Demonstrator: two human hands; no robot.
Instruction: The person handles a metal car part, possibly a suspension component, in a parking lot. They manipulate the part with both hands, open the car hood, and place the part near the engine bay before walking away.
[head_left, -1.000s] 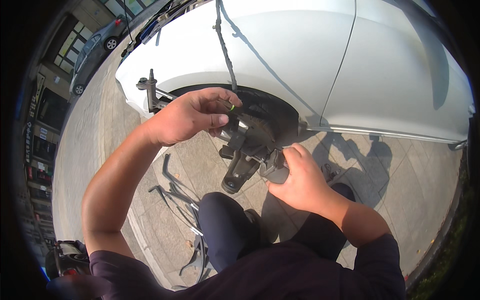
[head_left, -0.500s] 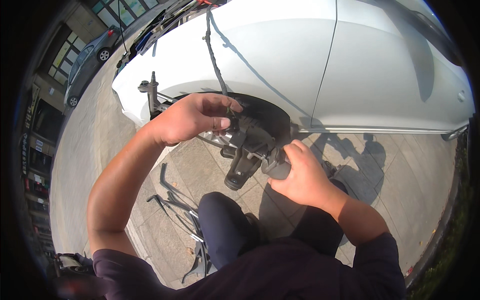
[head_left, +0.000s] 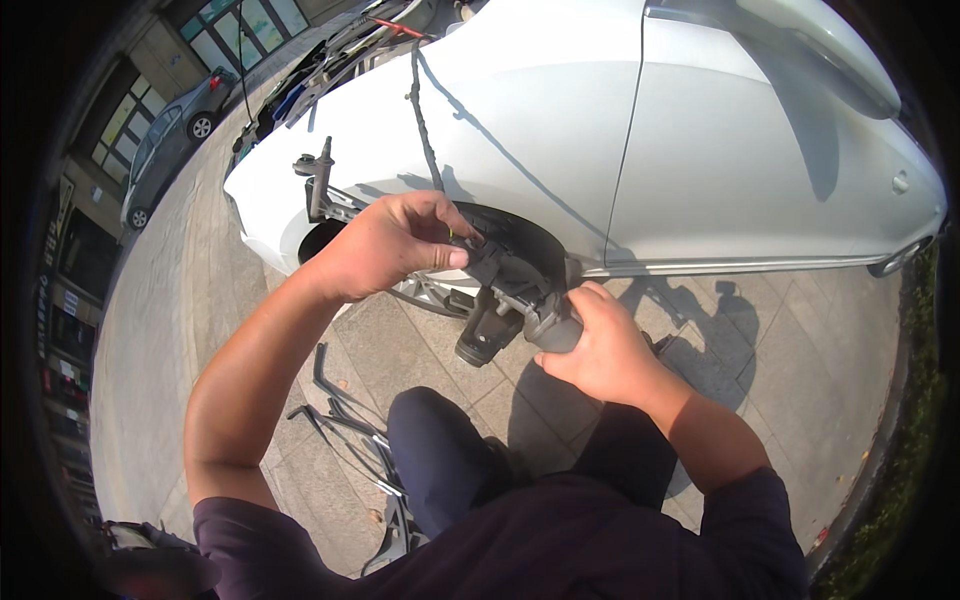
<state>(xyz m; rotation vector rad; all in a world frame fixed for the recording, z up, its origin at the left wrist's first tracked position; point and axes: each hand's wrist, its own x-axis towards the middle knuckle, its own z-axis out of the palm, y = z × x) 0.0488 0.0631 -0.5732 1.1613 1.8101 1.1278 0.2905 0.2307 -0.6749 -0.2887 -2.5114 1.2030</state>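
Below my left hand (head_left: 395,248), some black bars (head_left: 345,420) lie on the paving. Beyond and left of that hand, an upright shaft (head_left: 322,178) points away from me, on a rod that runs back behind my wrist; it looks to be the far end of the motor unit (head_left: 515,290) I'm holding. My left thumb and fingers are pinched together around the lower end of a dark cable (head_left: 424,135), which hangs in from beyond the hand; whether its plug is seated, I can't tell. Just right of those fingertips is the unit's dark housing, so the left hand is the nearer one to that end. The unit's long axis slants from there down and rightward, one bracket arm pointing toward my knees, between my hands. Its rounded grey end points into my right hand (head_left: 603,347), which is wrapped firmly around it.
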